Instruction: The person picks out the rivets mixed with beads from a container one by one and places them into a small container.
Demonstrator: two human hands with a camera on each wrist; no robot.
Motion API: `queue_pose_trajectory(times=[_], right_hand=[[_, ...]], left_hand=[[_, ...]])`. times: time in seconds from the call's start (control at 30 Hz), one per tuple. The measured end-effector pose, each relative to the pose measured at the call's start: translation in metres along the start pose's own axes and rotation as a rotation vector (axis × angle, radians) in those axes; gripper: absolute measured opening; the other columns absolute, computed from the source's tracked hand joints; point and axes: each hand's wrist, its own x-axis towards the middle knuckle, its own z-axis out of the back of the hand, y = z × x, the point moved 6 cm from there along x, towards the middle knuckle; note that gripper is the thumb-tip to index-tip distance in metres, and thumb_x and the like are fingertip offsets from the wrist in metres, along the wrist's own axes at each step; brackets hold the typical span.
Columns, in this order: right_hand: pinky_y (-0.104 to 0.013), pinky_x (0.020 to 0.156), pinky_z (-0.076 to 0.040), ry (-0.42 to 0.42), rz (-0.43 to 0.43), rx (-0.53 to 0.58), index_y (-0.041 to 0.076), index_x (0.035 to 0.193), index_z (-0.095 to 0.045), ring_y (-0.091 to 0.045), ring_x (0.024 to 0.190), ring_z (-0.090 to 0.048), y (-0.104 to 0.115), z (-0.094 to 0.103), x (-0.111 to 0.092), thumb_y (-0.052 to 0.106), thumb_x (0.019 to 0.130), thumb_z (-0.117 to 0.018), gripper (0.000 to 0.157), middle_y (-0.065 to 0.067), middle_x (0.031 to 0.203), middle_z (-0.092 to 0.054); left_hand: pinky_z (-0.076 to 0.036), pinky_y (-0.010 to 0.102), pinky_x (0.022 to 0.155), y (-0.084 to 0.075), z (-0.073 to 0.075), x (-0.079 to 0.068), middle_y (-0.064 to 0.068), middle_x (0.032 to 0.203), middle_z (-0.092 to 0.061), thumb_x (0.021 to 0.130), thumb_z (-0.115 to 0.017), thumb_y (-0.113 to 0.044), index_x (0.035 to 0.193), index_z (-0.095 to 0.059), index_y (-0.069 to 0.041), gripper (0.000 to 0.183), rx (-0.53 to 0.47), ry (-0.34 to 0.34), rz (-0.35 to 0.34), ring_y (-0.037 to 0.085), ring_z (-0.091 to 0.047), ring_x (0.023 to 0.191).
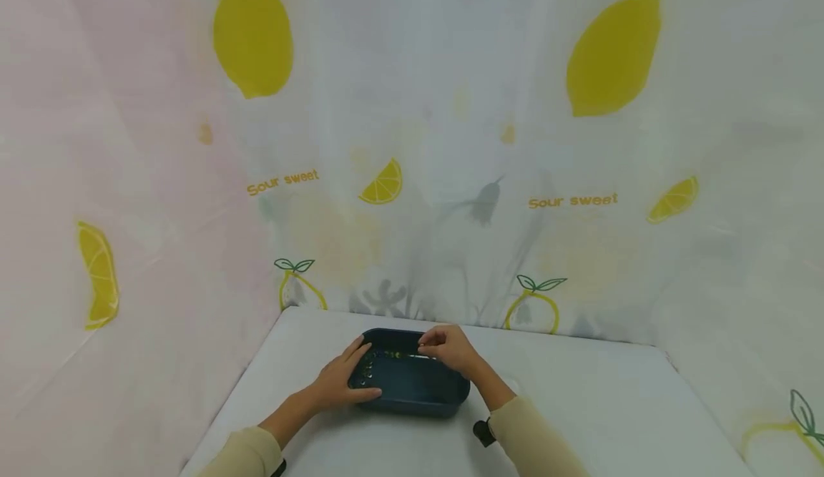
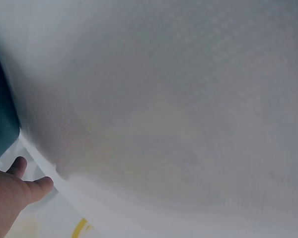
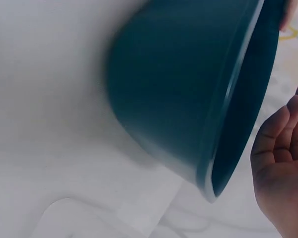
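Note:
A dark teal basin (image 1: 412, 407) stands on the white table, its side wall (image 3: 164, 84) close up in the right wrist view. Small shiny green and yellow pieces (image 1: 367, 370) lie along its left and back inside. My left hand (image 1: 335, 382) rests on the left rim, fingers spread and fairly straight, thumb along the front. Part of that hand (image 2: 15, 196) shows in the left wrist view. Over the back right of the basin, my right hand (image 1: 450, 350) has curled fingers and pinches something tiny, too small to identify. Its curled fingers (image 3: 283, 131) also show in the right wrist view.
The white table (image 1: 579, 405) reaches back to a lemon-print curtain (image 1: 438, 248), which hangs on the sides too. A flat, pale, see-through thing (image 3: 74, 218) lies right of the basin. A black wrist device (image 1: 483, 433) sits at the right sleeve.

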Motion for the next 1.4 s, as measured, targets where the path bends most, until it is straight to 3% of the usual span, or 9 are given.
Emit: queue_pose_trajectory(times=[0.1,0.2,0.43,0.77,1.0,1.2,1.4], right_hand=[[-0.044,0.069,-0.054,0.000,-0.022,0.004,-0.006,0.103,-0.070,-0.035,0.080,-0.065,-0.013,0.001,-0.007,0.010,0.091,-0.071,0.021,-0.007,0.086,-0.073],[-0.049,0.071,-0.053,-0.008,-0.005,0.024,-0.006,0.102,-0.070,-0.040,0.083,-0.064,-0.013,0.003,-0.010,0.010,0.091,-0.070,0.020,-0.010,0.087,-0.072],[-0.036,0.065,-0.052,0.012,-0.004,0.013,-0.006,0.103,-0.070,-0.019,0.076,-0.063,-0.014,-0.001,-0.010,0.011,0.090,-0.072,0.022,-0.010,0.090,-0.073],[-0.029,0.063,-0.050,-0.019,-0.012,-0.024,-0.006,0.102,-0.071,-0.010,0.074,-0.061,-0.011,0.009,-0.018,0.010,0.089,-0.072,0.021,-0.013,0.091,-0.074],[-0.028,0.059,-0.048,-0.032,-0.009,-0.031,-0.009,0.100,-0.070,-0.012,0.069,-0.058,-0.020,0.013,-0.023,0.003,0.089,-0.070,0.016,-0.021,0.090,-0.072],[-0.030,0.063,-0.052,-0.016,-0.048,-0.056,-0.004,0.102,-0.072,-0.010,0.072,-0.060,-0.022,0.026,-0.036,0.012,0.089,-0.073,0.021,-0.007,0.087,-0.073],[-0.028,0.060,-0.049,-0.030,-0.065,-0.070,-0.003,0.101,-0.073,-0.016,0.075,-0.062,-0.025,0.050,-0.041,0.014,0.088,-0.074,0.021,-0.007,0.089,-0.073]], left_hand=[[-0.033,0.069,0.104,-0.003,-0.007,-0.004,0.013,0.165,-0.019,0.082,-0.070,-0.062,0.156,-0.029,-0.011,0.098,-0.020,0.019,-0.010,0.044,-0.035,0.142],[-0.031,0.070,0.104,-0.007,-0.004,-0.004,0.014,0.165,-0.019,0.082,-0.071,-0.060,0.156,-0.030,-0.011,0.098,-0.038,0.008,-0.013,0.044,-0.034,0.143],[-0.029,0.071,0.105,-0.002,0.001,-0.009,0.012,0.166,-0.017,0.082,-0.068,-0.063,0.157,-0.026,-0.013,0.100,0.006,0.029,0.005,0.043,-0.034,0.143],[-0.027,0.073,0.105,-0.004,0.003,-0.008,0.011,0.166,-0.017,0.082,-0.069,-0.064,0.158,-0.026,-0.014,0.101,0.017,0.030,-0.004,0.044,-0.035,0.142],[-0.030,0.074,0.101,-0.003,0.001,-0.012,0.016,0.163,-0.023,0.080,-0.072,-0.063,0.155,-0.030,-0.009,0.101,0.004,-0.010,-0.011,0.046,-0.038,0.139],[-0.031,0.074,0.101,-0.003,-0.003,-0.013,0.016,0.163,-0.023,0.080,-0.070,-0.064,0.155,-0.030,-0.009,0.101,-0.020,-0.006,-0.012,0.047,-0.036,0.140],[-0.030,0.073,0.103,-0.004,0.000,-0.009,0.016,0.164,-0.020,0.081,-0.071,-0.060,0.156,-0.028,-0.010,0.100,-0.026,-0.014,-0.009,0.047,-0.035,0.141]])
